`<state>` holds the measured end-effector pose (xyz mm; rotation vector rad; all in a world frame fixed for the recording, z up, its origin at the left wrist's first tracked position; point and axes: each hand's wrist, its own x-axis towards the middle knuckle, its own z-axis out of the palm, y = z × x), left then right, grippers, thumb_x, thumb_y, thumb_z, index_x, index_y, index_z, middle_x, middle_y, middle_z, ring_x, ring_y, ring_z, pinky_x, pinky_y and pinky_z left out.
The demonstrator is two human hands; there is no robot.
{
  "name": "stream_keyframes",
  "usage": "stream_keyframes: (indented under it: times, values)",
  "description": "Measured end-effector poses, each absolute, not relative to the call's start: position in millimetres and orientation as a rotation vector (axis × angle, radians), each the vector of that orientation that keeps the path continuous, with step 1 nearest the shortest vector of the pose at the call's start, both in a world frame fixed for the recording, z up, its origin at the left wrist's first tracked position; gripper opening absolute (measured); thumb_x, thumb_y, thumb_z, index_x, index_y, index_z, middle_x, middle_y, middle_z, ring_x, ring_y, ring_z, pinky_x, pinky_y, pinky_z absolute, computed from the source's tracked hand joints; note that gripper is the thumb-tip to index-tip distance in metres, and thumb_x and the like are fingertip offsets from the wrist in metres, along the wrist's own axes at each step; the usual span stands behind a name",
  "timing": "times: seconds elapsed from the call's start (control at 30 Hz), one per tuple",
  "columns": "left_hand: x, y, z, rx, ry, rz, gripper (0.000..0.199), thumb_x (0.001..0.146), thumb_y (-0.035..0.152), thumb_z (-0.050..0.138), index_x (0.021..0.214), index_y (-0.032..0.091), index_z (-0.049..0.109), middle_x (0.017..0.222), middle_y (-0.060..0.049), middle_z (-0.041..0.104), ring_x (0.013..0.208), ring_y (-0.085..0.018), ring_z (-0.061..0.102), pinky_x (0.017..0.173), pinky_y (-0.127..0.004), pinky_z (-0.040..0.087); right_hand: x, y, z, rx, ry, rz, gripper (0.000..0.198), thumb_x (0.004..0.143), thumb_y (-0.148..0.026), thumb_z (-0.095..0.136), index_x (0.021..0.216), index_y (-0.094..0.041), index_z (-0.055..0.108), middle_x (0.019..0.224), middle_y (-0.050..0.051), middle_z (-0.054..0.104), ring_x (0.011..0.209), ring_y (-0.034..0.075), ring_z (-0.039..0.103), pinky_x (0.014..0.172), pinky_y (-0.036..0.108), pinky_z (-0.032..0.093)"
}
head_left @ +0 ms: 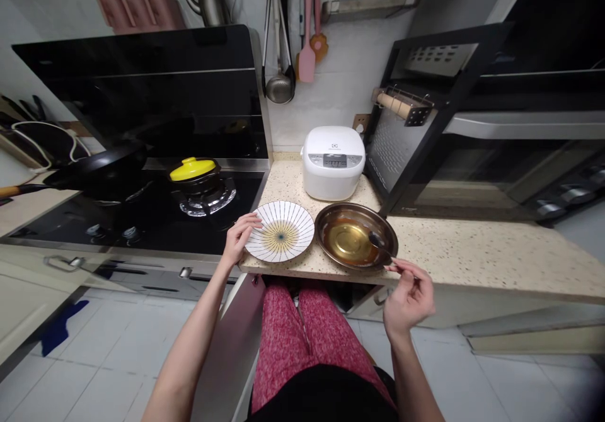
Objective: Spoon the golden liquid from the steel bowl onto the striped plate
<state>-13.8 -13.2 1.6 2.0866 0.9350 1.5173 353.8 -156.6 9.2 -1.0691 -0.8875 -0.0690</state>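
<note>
A round white plate (280, 231) with dark radiating lines and a yellowish centre lies at the counter's front edge. My left hand (240, 238) grips its left rim, fingers over the top. Beside it on the right stands a wide metal bowl (331, 245), gold-brown inside, with what looks like a little liquid at the bottom. In my right hand (410, 293), pinched between thumb and fingers, is the handle of a dark spoon (376, 240). Its head is inside the bowl, and the handle crosses the bowl's right front rim.
Behind the plate and bowl stands a white rice cooker (333, 164). A black pot with a yellow lid (193, 169) sits on the stove, and a wok (101, 173) is farther left. An oven (510, 170) is at right. Below the counter, a cabinet door (231, 346) hangs open by my legs.
</note>
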Motion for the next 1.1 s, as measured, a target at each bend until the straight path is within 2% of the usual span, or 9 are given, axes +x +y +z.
stream_keyframes:
  times: [0.2,0.4,0.57,0.8,1.1]
  values:
    - [-13.3,-13.8,2.3,2.076,0.94,1.512,0.036,0.103,0.041,0.054,0.097,0.02,0.081,0.112,-0.013,0.078,0.127,-0.033,0.064,0.111,-0.057,0.048,340.7,-154.3,2.8,-1.016,-1.078,-0.107,0.015,0.103,-0.023,0.055,0.095,-0.019,0.068,0.089,0.005,0.073,0.079,0.018,0.07,0.073,0.035,0.059]
    - [-13.1,-12.3,0.8,2.07,0.937,1.514,0.036,0.102,0.042,0.054,0.097,0.02,0.081,0.111,-0.013,0.079,0.127,-0.033,0.064,0.112,-0.057,0.047,302.4,-151.3,11.2,-0.965,-1.149,0.033,0.019,0.104,-0.027,0.052,0.093,-0.022,0.067,0.088,0.005,0.074,0.083,0.02,0.072,0.077,0.04,0.061]
    - [-12.7,-11.9,0.4,2.066,0.934,1.516,0.038,0.102,0.045,0.053,0.095,0.02,0.081,0.11,-0.013,0.078,0.127,-0.033,0.064,0.111,-0.058,0.047,264.9,-146.0,19.7,-0.875,-1.292,0.189,0.023,0.105,-0.022,0.049,0.093,-0.023,0.068,0.09,0.005,0.076,0.086,0.02,0.074,0.08,0.038,0.06]
    - [-11.9,-12.9,-0.4,2.06,0.926,1.522,0.037,0.103,0.042,0.053,0.097,0.019,0.081,0.111,-0.014,0.078,0.127,-0.033,0.063,0.112,-0.058,0.046,234.0,-131.6,17.9,-0.85,-1.37,0.348,0.021,0.104,-0.021,0.05,0.094,-0.023,0.068,0.092,0.004,0.077,0.079,0.017,0.072,0.074,0.031,0.058]
    - [-12.6,-11.3,-2.4,2.061,0.933,1.527,0.038,0.103,0.043,0.053,0.097,0.019,0.081,0.111,-0.014,0.078,0.127,-0.033,0.063,0.112,-0.058,0.046,228.8,-122.6,0.6,-0.914,-1.371,0.444,0.025,0.105,-0.026,0.047,0.096,-0.022,0.07,0.091,0.005,0.075,0.077,0.018,0.069,0.073,0.032,0.057]
